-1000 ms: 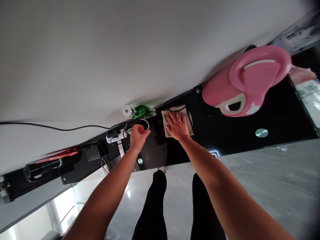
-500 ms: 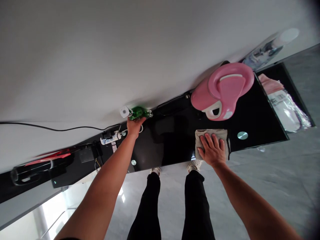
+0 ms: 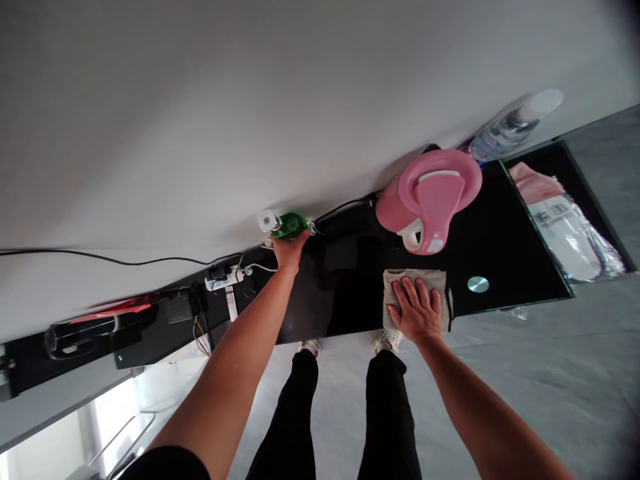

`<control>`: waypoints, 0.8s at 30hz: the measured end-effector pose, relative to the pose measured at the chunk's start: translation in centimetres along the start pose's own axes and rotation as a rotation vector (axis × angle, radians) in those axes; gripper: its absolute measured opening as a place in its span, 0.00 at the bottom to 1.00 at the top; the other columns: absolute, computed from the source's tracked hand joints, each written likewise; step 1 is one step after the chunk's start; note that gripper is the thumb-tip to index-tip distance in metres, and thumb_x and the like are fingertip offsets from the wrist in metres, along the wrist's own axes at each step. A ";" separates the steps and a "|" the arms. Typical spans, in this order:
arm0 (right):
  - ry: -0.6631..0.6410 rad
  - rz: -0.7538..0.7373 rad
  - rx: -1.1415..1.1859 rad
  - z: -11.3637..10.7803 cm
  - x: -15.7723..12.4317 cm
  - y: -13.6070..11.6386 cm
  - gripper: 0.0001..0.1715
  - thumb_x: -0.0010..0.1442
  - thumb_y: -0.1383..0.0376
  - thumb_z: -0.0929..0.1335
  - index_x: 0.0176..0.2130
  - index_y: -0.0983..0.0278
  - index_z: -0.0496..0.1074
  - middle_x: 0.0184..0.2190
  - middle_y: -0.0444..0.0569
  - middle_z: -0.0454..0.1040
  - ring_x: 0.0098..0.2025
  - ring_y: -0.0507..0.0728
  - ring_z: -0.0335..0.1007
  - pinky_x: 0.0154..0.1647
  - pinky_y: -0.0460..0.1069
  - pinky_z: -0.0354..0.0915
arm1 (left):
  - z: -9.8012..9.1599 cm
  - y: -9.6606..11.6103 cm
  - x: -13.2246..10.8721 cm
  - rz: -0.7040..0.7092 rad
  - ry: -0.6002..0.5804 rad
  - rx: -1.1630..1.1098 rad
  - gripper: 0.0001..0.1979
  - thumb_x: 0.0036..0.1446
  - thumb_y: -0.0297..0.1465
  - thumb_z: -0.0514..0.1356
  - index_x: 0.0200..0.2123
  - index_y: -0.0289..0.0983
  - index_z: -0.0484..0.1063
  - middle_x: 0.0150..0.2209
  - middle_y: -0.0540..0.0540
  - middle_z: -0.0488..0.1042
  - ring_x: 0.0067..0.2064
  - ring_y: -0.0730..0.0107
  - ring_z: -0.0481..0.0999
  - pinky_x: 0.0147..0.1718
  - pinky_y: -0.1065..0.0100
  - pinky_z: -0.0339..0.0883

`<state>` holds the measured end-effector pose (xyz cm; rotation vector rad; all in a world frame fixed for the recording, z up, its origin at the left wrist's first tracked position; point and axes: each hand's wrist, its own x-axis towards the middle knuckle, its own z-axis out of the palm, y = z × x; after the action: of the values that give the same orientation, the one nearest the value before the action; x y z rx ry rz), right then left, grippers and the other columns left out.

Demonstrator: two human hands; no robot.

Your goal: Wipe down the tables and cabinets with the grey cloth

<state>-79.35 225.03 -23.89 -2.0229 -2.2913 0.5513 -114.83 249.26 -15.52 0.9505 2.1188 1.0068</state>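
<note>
One grey cloth (image 3: 390,285) is lying folded right of centre in the frame, reaching the front edge of the black glass top (image 3: 345,287). My right hand (image 3: 419,313) is resting on it palm down, fingers open and spread, gripping nothing. Compared with a second ago, the cloth is lying nearer the front edge and farther from the wall (image 3: 300,100), so it is leaving the glass beside the wall uncovered. My left hand (image 3: 290,255) is now gripping the green bottle (image 3: 290,225) at the centre instead of hovering just beside it, which is putting that bottle under my control (whether its base is touching the glass, I cannot tell).

Above the cloth, the pink kettle (image 3: 393,207) is standing near the wall; a silver disc (image 3: 478,285) is showing to the cloth's right. Farther out, a clear bottle (image 3: 505,137) is leaning in view at upper right, with a plastic packet (image 3: 565,227) lying below it. Left of centre, a white power strip (image 3: 224,278) is lying among cords, and a dark bottle (image 3: 83,337) is lying at lower left.
</note>
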 end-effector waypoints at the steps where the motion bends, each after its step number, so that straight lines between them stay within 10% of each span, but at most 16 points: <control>1: 0.001 -0.001 -0.002 0.0 0.0 0.0 0.40 0.77 0.54 0.68 0.81 0.59 0.65 0.81 0.58 0.61 0.83 0.78 0.48 0.81 0.78 0.44 | 0.2 -0.1 0.0 -0.012 0.031 0.012 0.41 0.51 0.36 0.81 0.64 0.43 0.68 0.63 0.39 0.83 0.63 0.58 0.85 0.63 0.55 0.80; 6: 0.021 -0.010 0.004 0.0 -0.1 0.1 0.38 0.78 0.53 0.67 0.80 0.60 0.66 0.81 0.58 0.60 0.83 0.77 0.49 0.81 0.78 0.45 | 0.4 -0.5 -0.4 -0.013 -0.025 -0.076 0.38 0.55 0.30 0.78 0.64 0.43 0.66 0.62 0.39 0.84 0.62 0.60 0.86 0.64 0.57 0.79; 11: 0.036 -0.015 0.004 0.6 -0.1 0.3 0.38 0.78 0.51 0.66 0.79 0.62 0.68 0.81 0.59 0.61 0.83 0.77 0.50 0.81 0.78 0.43 | -4.1 -2.5 -0.2 -0.104 0.008 0.226 0.40 0.51 0.22 0.75 0.65 0.41 0.66 0.66 0.37 0.79 0.63 0.65 0.84 0.60 0.65 0.78; 15: 0.019 -0.002 -0.015 0.8 -0.1 0.2 0.38 0.78 0.52 0.65 0.79 0.63 0.67 0.82 0.59 0.60 0.83 0.78 0.48 0.81 0.78 0.42 | -8.1 -4.4 3.0 -0.210 0.109 0.487 0.37 0.52 0.32 0.79 0.63 0.37 0.71 0.60 0.36 0.83 0.58 0.56 0.85 0.57 0.59 0.78; 24: -0.015 0.003 -0.052 0.7 0.1 0.2 0.41 0.77 0.49 0.67 0.78 0.64 0.67 0.82 0.61 0.59 0.82 0.79 0.49 0.80 0.77 0.43 | -8.7 -4.8 6.9 -0.145 -0.041 0.618 0.10 0.60 0.38 0.74 0.40 0.41 0.81 0.46 0.38 0.89 0.58 0.46 0.86 0.59 0.56 0.73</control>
<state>-79.32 224.97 -24.59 -2.0527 -2.3351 0.5135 -126.91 249.22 -16.33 1.0569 2.4704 0.2463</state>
